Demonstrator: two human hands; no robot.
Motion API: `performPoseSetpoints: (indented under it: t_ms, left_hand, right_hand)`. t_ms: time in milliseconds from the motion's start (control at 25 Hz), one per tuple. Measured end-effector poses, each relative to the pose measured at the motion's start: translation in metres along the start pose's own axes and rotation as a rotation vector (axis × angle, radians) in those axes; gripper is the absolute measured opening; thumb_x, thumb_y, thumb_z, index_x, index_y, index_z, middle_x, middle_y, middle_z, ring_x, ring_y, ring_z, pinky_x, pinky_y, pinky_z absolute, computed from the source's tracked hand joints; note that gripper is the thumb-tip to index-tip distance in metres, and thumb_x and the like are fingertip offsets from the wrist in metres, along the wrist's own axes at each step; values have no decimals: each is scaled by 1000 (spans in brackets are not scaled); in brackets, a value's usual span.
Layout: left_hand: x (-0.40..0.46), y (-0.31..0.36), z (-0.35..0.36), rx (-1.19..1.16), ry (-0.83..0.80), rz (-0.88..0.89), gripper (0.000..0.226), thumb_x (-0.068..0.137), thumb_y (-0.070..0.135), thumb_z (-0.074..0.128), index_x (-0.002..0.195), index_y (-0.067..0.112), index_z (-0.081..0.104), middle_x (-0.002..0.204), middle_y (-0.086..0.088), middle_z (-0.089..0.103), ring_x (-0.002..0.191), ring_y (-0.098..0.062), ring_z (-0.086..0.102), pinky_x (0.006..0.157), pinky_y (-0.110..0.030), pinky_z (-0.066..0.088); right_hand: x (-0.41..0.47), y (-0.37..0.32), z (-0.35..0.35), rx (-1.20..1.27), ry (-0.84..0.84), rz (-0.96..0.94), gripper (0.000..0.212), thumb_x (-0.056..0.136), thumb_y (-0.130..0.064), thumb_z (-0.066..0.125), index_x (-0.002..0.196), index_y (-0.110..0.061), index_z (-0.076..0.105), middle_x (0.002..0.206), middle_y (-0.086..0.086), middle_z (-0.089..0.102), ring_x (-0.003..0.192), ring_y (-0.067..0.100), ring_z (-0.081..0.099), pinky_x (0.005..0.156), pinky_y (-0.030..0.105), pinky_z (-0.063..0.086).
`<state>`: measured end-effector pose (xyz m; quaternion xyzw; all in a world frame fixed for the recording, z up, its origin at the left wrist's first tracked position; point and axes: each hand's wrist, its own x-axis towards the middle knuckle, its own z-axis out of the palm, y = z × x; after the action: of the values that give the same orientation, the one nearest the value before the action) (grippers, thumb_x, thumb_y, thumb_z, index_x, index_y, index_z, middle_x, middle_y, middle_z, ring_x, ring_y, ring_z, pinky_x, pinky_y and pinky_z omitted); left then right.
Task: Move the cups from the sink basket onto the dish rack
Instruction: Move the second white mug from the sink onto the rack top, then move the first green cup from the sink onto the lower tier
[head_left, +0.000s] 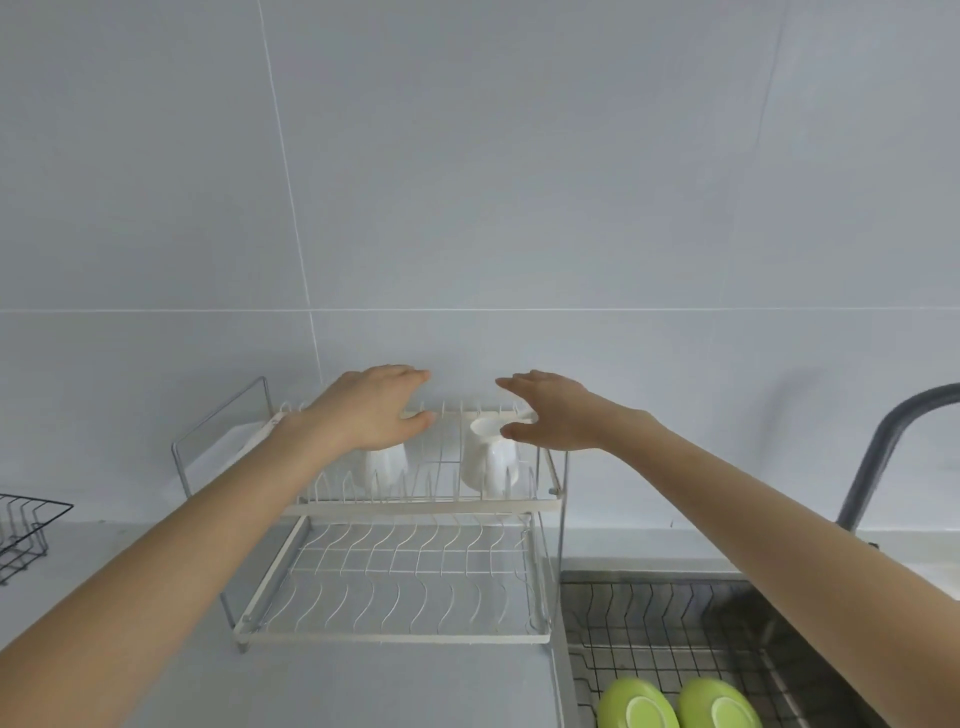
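Two white cups stand on the upper tier of a white two-tier wire dish rack (426, 506). The left cup (384, 465) is partly hidden under my left hand (371, 408), which hovers just above it with fingers spread. The right cup (488, 460) stands just left of and below my right hand (550, 413), also with fingers apart and holding nothing. The thumb of my right hand is close to that cup's rim; I cannot tell if it touches. The sink basket (670, 629), a dark wire grid, sits in the sink at the lower right.
Two green bowls (675, 704) lie upside down in the sink basket at the bottom edge. A dark grey faucet (883, 447) arches at the right. A black wire rack (23, 530) stands at the far left on the grey counter. The lower rack tier holds nothing.
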<state>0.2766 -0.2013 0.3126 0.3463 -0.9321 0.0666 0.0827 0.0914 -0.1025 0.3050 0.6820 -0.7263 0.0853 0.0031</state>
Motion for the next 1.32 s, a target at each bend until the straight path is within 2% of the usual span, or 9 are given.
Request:
performPoseSetpoints:
  t_ms: [200,320,440,520,880,1080,1320]
  left_hand:
    - [7,61,-6,-14,40,46,58,90,41,39,141,17,23,150,-3,28,138,-17,26,110,-37,27]
    - [18,96,-5,0,30,65,60,91,44,36,142,18,19,153,-5,21,141,-21,17,112,-39,22]
    - [31,131,1,10,3,66,60,91,45,34,143,20,16,155,-5,15,143,-24,9,114,-41,17]
    - [39,156,6,-8,-11,74,60,91,45,35,143,20,16,155,-5,14,143,-24,8,114,-41,17]
    - [55,260,71,-211,-133,112,60,91,42,37,142,20,16,155,-4,15,143,-19,11,114,-37,18]
    - [63,292,114,-281,-217,89,61,91,43,37,143,20,16,155,-4,16,142,-18,14,114,-38,20]
    - [77,312,163,-412,-345,32,62,90,44,40,142,21,16,155,-2,17,140,-20,21,115,-37,23]
  right_hand:
    - [-44,44,-12,-2,19,70,65,91,-36,47,145,-18,17,149,11,31,140,25,21,114,36,17]
    - [-67,74,-18,-12,13,103,65,91,-36,47,145,-18,17,145,12,36,138,27,23,113,36,18]
    - [-86,108,-17,-34,-12,141,65,91,-38,46,145,-20,15,150,11,28,142,26,14,116,38,12]
    - [-99,132,-16,-35,-23,162,66,91,-40,46,145,-21,14,153,10,22,144,26,10,117,39,9]
    - [-150,219,27,15,-127,211,68,90,-44,44,145,-20,13,154,10,21,144,27,10,117,41,10]
    - [-168,253,63,85,-201,216,67,90,-43,43,145,-19,14,152,11,26,143,27,14,116,42,14]
    - [-172,286,106,228,-233,261,66,89,-41,47,143,-14,20,146,14,36,136,30,28,110,43,25]
